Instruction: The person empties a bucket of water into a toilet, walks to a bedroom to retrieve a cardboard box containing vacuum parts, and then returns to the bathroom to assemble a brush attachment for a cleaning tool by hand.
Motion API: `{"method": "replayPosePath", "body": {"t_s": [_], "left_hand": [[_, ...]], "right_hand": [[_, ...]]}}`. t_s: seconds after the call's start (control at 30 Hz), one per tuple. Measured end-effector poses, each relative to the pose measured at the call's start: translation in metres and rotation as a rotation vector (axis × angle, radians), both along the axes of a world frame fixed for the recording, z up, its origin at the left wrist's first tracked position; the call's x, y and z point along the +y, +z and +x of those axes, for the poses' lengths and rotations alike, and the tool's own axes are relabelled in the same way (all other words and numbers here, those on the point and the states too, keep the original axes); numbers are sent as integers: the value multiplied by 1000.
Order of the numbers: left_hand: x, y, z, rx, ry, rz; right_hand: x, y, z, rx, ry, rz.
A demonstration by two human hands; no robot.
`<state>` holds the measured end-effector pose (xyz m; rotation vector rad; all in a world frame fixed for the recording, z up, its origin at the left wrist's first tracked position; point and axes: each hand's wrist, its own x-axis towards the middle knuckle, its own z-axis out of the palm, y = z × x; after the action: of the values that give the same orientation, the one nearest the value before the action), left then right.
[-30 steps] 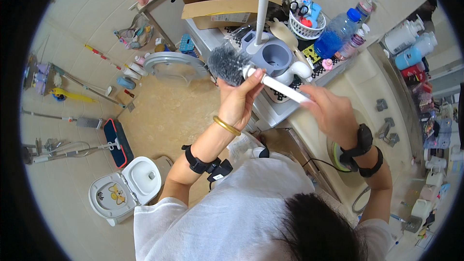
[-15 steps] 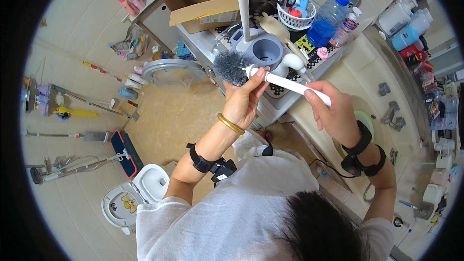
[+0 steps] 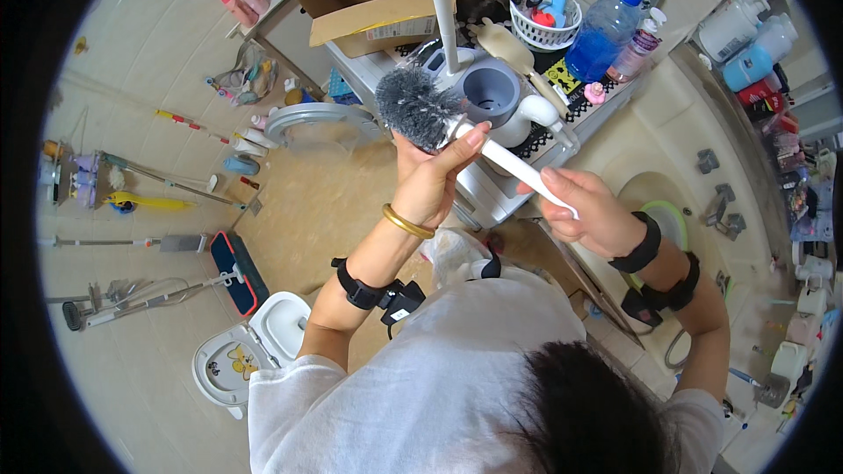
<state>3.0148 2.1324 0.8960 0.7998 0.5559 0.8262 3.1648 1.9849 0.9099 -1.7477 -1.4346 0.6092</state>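
Both hands hold a toilet brush (image 3: 518, 167) with a round, dark grey bristle head and a white handle. My left hand (image 3: 428, 177) is closed round its neck just below the bristles. Further down the handle, my right hand (image 3: 590, 211) grips near the end. The brush slants, head up to the left. Just beyond it stands a grey-and-white holder (image 3: 515, 98) with a round cup. A white upright handle (image 3: 443, 17) rises beside that cup. Close to the holder's right side lies a white, rounded, curved piece (image 3: 537, 111).
Behind the holder sits an open cardboard box (image 3: 351, 17). To its right are a white basket (image 3: 544, 33) of small items, a bottle of blue liquid (image 3: 601, 35) and a beige brush (image 3: 507, 46). A washbasin (image 3: 654, 145) lies right; a toilet (image 3: 279, 326) stands lower left.
The brush has tilted more steeply, its head shifting slightly left and up and its handle end lower. My right hand has moved down and a little left along with it.
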Motion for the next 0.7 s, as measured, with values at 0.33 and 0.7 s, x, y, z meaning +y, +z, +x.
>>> {"method": "replayPosePath", "body": {"t_s": [0.33,0.7], "left_hand": [[-7,-3,5,53,39,-4],[-5,-10,-9,-209,-94,-11]], "right_hand": [[15,5,-3,-620,76,98],[22,66,48,-559,-23,164]]}}
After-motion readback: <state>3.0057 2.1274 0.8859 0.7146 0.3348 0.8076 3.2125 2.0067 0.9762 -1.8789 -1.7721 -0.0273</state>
